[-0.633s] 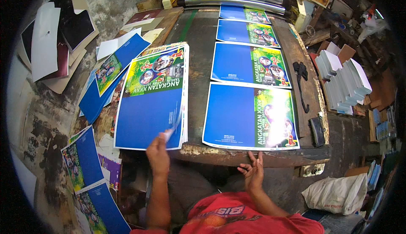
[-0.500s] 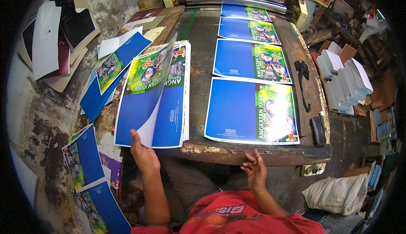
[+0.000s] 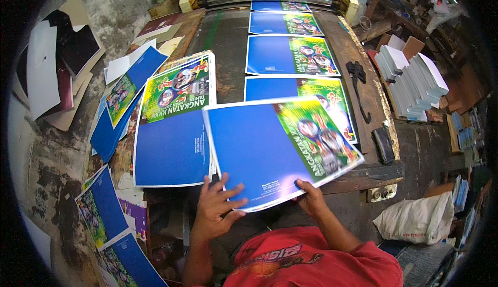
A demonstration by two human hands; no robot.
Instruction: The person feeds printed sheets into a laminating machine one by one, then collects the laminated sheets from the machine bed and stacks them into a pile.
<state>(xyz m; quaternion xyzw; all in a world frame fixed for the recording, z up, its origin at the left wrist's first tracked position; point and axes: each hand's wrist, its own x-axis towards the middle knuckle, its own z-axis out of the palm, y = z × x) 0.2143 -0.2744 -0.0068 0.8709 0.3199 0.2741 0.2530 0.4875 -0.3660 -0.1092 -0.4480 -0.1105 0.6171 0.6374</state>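
Observation:
A blue and green printed sheet [image 3: 249, 147] is held tilted over the table's near edge. My right hand [image 3: 312, 200] pinches its near edge, thumb on top and fingers underneath. By the sheet's near left corner, my left hand [image 3: 213, 209] is open with fingers spread; whether they touch it I cannot tell. Left of it lies a stack of matching sheets [image 3: 168, 149]. Beneath and beyond the held sheet, a row of printed sheets [image 3: 270, 86] leads up the table to the rollers [image 3: 270, 1]; the held one partly covers the nearest.
Loose sheets [image 3: 111, 126] lie beside the stack, and more prints [image 3: 98, 204] sit lower left. A black strap [image 3: 358, 87] and a dark flat case [image 3: 384, 144] rest at the table's right edge. White paper stacks [image 3: 410, 82] and a white sack [image 3: 415, 217] stand farther right.
The top sheet has come off the stack, turned and moved right. My left hand has spread its fingers, and my right hand has gripped the sheet. The row has shifted toward the rollers.

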